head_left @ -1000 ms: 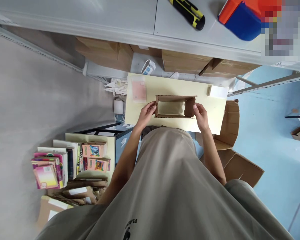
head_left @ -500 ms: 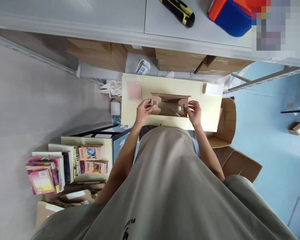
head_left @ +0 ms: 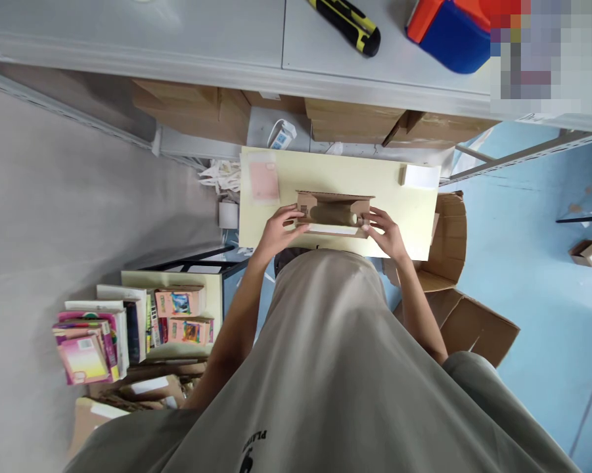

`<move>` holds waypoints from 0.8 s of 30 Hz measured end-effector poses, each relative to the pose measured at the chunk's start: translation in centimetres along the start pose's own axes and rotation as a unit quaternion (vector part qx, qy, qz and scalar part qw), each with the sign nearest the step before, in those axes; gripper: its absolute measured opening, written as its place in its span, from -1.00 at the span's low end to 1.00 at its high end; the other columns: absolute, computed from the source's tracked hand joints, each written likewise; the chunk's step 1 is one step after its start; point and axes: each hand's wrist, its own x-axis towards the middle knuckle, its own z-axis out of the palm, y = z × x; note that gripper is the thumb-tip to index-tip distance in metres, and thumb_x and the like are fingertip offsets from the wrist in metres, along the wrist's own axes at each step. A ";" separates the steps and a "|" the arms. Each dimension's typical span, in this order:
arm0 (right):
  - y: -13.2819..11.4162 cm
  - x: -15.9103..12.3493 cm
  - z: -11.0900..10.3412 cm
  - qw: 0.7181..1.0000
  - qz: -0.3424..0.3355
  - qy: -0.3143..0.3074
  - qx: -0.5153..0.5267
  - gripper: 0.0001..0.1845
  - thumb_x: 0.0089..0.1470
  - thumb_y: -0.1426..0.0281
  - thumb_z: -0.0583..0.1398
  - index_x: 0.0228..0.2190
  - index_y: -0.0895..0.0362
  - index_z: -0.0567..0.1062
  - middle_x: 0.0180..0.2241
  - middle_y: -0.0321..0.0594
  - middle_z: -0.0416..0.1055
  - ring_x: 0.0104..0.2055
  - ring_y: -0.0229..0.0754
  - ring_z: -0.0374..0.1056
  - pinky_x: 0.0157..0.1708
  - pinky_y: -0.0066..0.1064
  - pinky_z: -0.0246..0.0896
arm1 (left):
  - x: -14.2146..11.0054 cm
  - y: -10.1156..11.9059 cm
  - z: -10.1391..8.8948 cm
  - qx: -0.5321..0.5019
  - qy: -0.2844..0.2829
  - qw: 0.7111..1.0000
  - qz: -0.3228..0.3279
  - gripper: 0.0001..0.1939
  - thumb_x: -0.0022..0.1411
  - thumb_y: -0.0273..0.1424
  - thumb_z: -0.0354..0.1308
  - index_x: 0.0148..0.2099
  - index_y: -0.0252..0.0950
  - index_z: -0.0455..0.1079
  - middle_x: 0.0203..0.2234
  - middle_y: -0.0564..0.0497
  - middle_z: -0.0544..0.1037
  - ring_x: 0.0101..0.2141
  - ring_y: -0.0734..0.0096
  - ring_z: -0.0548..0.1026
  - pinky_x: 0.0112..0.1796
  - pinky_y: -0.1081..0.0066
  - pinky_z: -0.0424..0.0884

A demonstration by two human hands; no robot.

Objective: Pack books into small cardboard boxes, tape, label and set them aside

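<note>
A small cardboard box (head_left: 332, 196) lies lengthwise before me with its top open. Inside it rests a dull green-grey cylinder (head_left: 331, 214); what it is made of I cannot tell. My left hand (head_left: 278, 231) grips the box's left end, fingers at the end flap and thumb at the near edge. At the other end my right hand (head_left: 387, 235) holds the box the same way, its thumb by the near right corner. A pale strip shows along the box's near side.
The box is over a cream board (head_left: 394, 210). A pink sheet (head_left: 263, 180) and a small white box (head_left: 421, 176) lie on it. Beyond, a grey shelf (head_left: 202, 39) bears a utility knife (head_left: 347, 23). Books (head_left: 182, 315) stand lower left; large cartons (head_left: 441, 243) are at right.
The box has tipped, so its near side with the pale strip now shows. Both thumbs have shifted from the end flaps toward the near edge.
</note>
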 end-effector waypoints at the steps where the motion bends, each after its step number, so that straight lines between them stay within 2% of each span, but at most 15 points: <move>1: 0.1 0.2 0.2 1.000 0.002 0.026 -0.015 -0.15 0.23 -0.51 0.33 0.01 -0.05 0.81 0.32 0.06 0.63 0.35 0.27 0.63 0.32 0.25 0.70 | 0.3 0.0 0.3 0.011 0.027 1.000 -0.002 -0.39 0.34 0.03 0.59 0.29 -0.14 0.64 0.26 -0.22 0.70 0.25 -0.05 0.73 0.31 -0.02 0.71; 3: 0.2 0.6 0.5 0.997 0.005 0.070 -0.042 -0.12 0.28 -0.52 0.27 0.07 -0.04 0.78 0.19 0.05 0.70 0.10 0.20 0.73 0.17 0.21 0.78 | 0.8 0.1 0.6 0.032 0.058 0.998 0.004 -0.27 0.37 -0.11 0.59 0.48 -0.10 0.51 0.14 -0.14 0.76 0.05 0.11 0.77 0.23 0.07 0.74; 5: 0.2 0.8 0.6 0.994 -0.003 0.089 -0.064 -0.05 0.27 -0.50 0.29 0.32 -0.09 0.64 0.26 0.03 0.67 -0.01 0.14 0.74 0.10 0.17 0.81 | 1.1 0.3 0.7 0.052 0.054 0.997 0.028 -0.18 0.41 -0.23 0.55 0.60 -0.06 0.40 0.21 -0.13 0.73 0.01 0.18 0.75 0.17 0.17 0.76; 7: 0.2 0.8 0.4 0.993 -0.021 0.080 -0.082 -0.02 0.29 -0.44 0.33 0.47 -0.17 0.51 0.40 0.00 0.56 -0.01 0.10 0.73 0.09 0.13 0.82 | 1.1 0.5 0.5 0.068 0.043 0.995 0.056 -0.32 0.46 -0.29 0.47 0.55 -0.06 0.48 0.29 -0.15 0.68 0.03 0.18 0.75 0.13 0.22 0.77; 10: 0.3 0.4 0.0 0.993 -0.038 0.046 -0.100 -0.18 0.30 -0.43 0.34 0.29 -0.17 0.66 0.44 -0.05 0.49 0.06 0.12 0.72 0.09 0.15 0.84 | 1.0 0.5 0.4 0.082 0.029 0.994 0.072 -0.60 0.50 -0.31 0.40 0.33 -0.09 0.66 0.23 -0.14 0.67 0.07 0.15 0.73 0.00 0.25 0.81; 12: 0.3 0.2 0.0 0.994 -0.034 0.035 -0.098 -0.22 0.30 -0.46 0.31 0.15 -0.14 0.74 0.42 -0.06 0.50 0.09 0.14 0.71 0.08 0.19 0.84 | 0.9 0.4 0.5 0.080 0.021 0.994 0.071 -0.69 0.51 -0.29 0.39 0.23 -0.12 0.70 0.16 -0.14 0.68 0.07 0.15 0.72 -0.05 0.26 0.82; 14: 0.3 0.1 0.2 0.995 -0.030 0.040 -0.087 -0.22 0.33 -0.46 0.27 0.12 -0.13 0.77 0.42 -0.05 0.51 0.12 0.14 0.71 0.08 0.21 0.84 | 1.0 0.3 0.7 0.069 0.021 0.995 0.067 -0.71 0.51 -0.28 0.38 0.21 -0.13 0.71 0.14 -0.14 0.67 0.05 0.18 0.71 -0.04 0.27 0.82; 17: 0.3 0.1 0.5 0.995 -0.032 0.055 -0.072 -0.22 0.40 -0.43 0.24 0.19 -0.13 0.78 0.45 -0.04 0.53 0.19 0.19 0.70 0.07 0.19 0.85 | 1.2 0.2 1.0 0.053 0.031 0.996 0.063 -0.68 0.52 -0.26 0.40 0.24 -0.13 0.69 0.18 -0.14 0.66 0.03 0.22 0.71 0.00 0.27 0.82; 24: 0.8 0.8 1.5 0.996 -0.021 0.071 -0.055 -0.26 0.40 -0.37 0.28 0.20 -0.12 0.81 0.46 -0.05 0.56 0.37 0.27 0.62 0.03 0.10 0.84 | 2.3 -0.2 1.3 0.048 0.061 0.995 0.063 -0.70 0.53 -0.17 0.43 0.20 -0.14 0.70 0.13 -0.13 0.65 -0.03 0.25 0.70 0.00 0.26 0.82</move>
